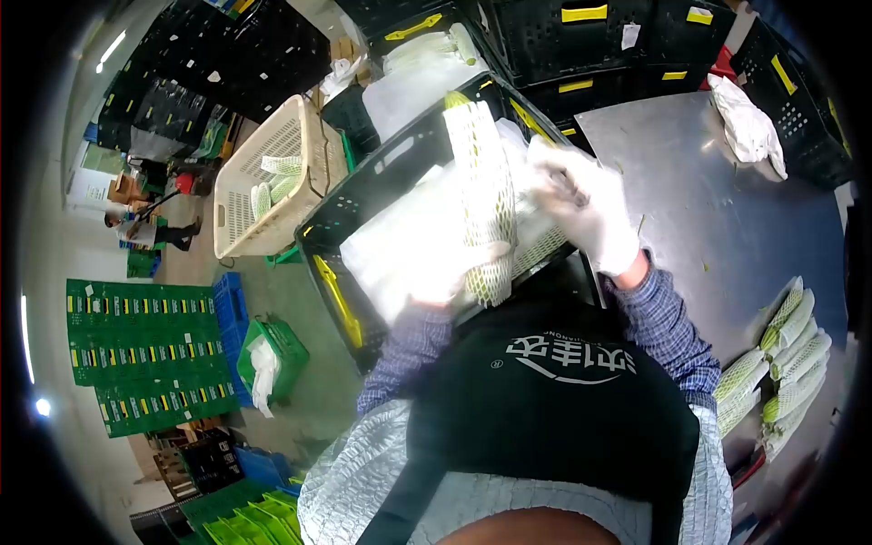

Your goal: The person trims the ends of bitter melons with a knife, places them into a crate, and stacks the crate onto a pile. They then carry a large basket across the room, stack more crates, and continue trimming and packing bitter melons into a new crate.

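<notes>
A long green gourd [481, 191] in a white foam net sleeve lies over an open black crate [381, 168]. My left hand [445, 271], in a white glove, grips its lower end with the thumb on top of the net. Beside its upper part is my right hand [589, 204], also gloved, with fingers curled together; what they hold, if anything, is hidden. White liner sheet [377, 250] covers part of the crate's inside. Another netted gourd [540, 250] shows partly beneath my right hand.
Several netted gourds [790, 354] lie on the metal table [672, 173] at right, with a white bag [747, 125] farther back. A cream basket [272, 150] holds netted gourds at left. Black crates [590, 45] stand behind; a person [150, 232] is far left.
</notes>
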A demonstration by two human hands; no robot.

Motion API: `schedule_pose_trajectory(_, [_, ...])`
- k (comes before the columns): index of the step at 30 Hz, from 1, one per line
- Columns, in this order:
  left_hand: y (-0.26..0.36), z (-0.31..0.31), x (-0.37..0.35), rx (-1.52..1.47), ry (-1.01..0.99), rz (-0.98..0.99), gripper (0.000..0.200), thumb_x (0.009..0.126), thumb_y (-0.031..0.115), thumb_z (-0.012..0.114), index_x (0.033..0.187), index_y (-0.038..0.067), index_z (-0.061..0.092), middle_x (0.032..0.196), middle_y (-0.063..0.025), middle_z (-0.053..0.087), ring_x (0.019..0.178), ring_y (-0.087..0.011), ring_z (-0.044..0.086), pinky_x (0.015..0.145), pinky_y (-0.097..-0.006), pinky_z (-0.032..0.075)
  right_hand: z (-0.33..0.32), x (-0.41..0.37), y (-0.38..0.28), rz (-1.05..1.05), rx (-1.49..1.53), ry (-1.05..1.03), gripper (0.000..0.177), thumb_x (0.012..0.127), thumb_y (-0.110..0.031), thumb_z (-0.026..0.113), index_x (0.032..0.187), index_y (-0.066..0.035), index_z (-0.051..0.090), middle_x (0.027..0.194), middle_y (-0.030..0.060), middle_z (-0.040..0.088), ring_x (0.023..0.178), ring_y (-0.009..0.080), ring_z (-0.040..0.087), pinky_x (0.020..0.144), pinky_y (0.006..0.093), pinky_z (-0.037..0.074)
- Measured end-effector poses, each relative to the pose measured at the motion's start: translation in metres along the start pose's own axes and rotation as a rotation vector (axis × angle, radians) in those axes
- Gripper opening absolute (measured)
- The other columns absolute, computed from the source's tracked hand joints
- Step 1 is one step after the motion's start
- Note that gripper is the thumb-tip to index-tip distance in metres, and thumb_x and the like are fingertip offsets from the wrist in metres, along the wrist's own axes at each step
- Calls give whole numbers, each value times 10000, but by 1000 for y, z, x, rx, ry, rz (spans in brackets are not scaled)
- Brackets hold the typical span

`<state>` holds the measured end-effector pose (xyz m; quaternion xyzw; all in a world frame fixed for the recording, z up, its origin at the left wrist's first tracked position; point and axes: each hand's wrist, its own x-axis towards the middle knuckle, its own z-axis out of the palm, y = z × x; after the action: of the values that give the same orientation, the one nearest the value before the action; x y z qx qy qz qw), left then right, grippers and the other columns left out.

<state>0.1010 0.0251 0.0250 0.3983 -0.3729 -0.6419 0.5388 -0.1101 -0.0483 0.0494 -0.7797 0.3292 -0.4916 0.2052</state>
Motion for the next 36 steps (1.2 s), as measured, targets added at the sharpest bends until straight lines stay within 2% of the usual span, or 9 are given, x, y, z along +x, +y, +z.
schedule_pose_trajectory(4, [-11, -11, 1, 356, -42, 174, 822, 657, 49, 883, 1379, 12, 492, 1312, -114, 593, 1196, -245, 557, 1023, -362, 471, -11, 41, -15, 180, 344, -42, 633, 845, -88, 704, 1435, -52, 479, 1377, 106, 585, 924, 125, 456, 798, 235, 420])
schedule_pose_trajectory(6, [-1, -2, -5, 265, -42, 48, 837, 648, 48, 887, 1382, 9, 487, 1314, -120, 589, 1202, -244, 551, 1029, -358, 468, 1, 43, -7, 114, 517, -77, 603, 831, -163, 752, 1384, -47, 540, 1341, 166, 602, 1188, 228, 614, 994, 331, 493])
schedule_pose_trajectory(10, [0, 1, -12, 316, -12, 46, 825, 659, 23, 871, 1385, 1, 478, 1311, -124, 586, 1198, -239, 554, 1031, -352, 468, 9, 22, -11, 76, 53, 23, 584, 755, 17, 737, 1318, -35, 590, 1076, 133, 686, 943, 172, 692, 749, 286, 551])
schedule_pose_trajectory(17, [22, -48, -15, 129, 41, 29, 509, 840, 65, 707, 1316, -11, 543, 1173, -109, 645, 1081, -212, 614, 893, -333, 534, 4, 8, -23, -116, -149, 145, 398, 811, 6, 723, 1199, -40, 651, 1140, 156, 680, 989, 274, 696, 851, 315, 548])
schedule_pose_trajectory(20, [82, -147, 2, 250, 281, 127, 337, 871, 126, 663, 1149, -59, 615, 971, -132, 691, 798, -216, 695, 712, -309, 580, -4, -5, -4, 66, -140, 184, 356, 857, 11, 683, 1209, -33, 647, 1159, 130, 685, 1029, 226, 682, 901, 299, 527])
schedule_pose_trajectory(24, [176, -227, 29, -57, 782, 390, 484, 947, 290, 644, 1318, 29, 475, 1244, -132, 567, 1036, -273, 617, 880, -405, 551, -10, -19, 13, 249, -112, 199, 276, 882, 4, 649, 1157, -18, 661, 1102, 123, 703, 998, 203, 688, 886, 289, 525])
schedule_pose_trajectory(27, [175, -301, 58, 69, 961, 380, 296, 938, 228, 675, 1147, 41, 579, 1030, -66, 639, 975, -191, 631, 836, -360, 531, -14, -35, 24, 271, -184, 199, 272, 897, -38, 658, 1169, -26, 666, 1020, 104, 722, 816, 103, 659, 732, 241, 512])
schedule_pose_trajectory(32, [9, -195, 102, 774, 89, 95, 226, 958, 144, 557, 1113, -2, 634, 1015, -86, 696, 962, -175, 669, 851, -279, 534, -31, -65, 41, 618, -51, 195, 296, 913, -66, 648, 1206, -23, 660, 1001, 53, 725, 732, 56, 583, 707, 212, 486])
schedule_pose_trajectory(36, [-126, -104, 124, 1223, 6, -133, 413, 818, 301, 711, 1114, 21, 642, 975, -124, 680, 900, -235, 637, 854, -362, 505, -43, -80, 40, 736, -79, 230, 294, 913, -57, 639, 1203, -16, 662, 1041, 72, 731, 809, 75, 643, 718, 224, 503])
